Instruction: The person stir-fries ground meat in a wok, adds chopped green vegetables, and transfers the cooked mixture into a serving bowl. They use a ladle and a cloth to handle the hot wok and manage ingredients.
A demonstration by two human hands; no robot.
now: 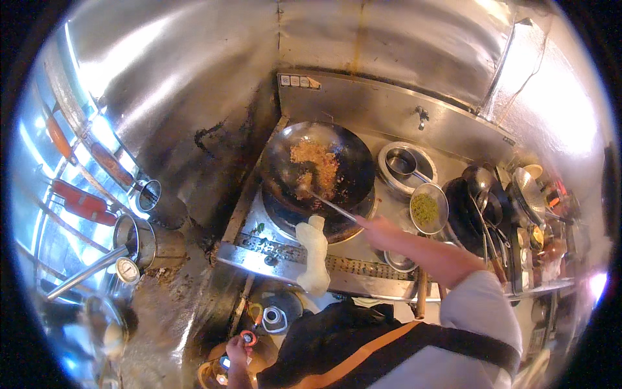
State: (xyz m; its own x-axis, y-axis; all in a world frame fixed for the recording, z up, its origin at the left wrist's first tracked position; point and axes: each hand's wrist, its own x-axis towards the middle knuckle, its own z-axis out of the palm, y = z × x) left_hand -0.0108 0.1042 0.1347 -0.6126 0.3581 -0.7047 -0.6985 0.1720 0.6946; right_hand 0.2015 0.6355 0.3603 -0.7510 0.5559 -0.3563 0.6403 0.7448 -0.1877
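Note:
My right hand (381, 232) grips the long metal handle of a wok ladle (335, 204). The ladle's head rests among brown, crumbly food (318, 163) in a black wok (357, 146) on the stove. Low in the view, my left hand (237, 349) has its fingers on a round red-rimmed cap (249, 338), above a large container of brownish liquid (262, 352). A folded off-white cloth (313, 255) hangs over the stove's front edge, next to the wok.
Right of the wok, a small saucepan (401, 160) sits over a round metal pot (432, 167). Chopped greens (425, 208) fill a strainer or bowl beside my right forearm. Ladles and a perforated skimmer (528, 194) crowd the far right. A dial thermometer (127, 270) and metal pots (141, 238) stand left.

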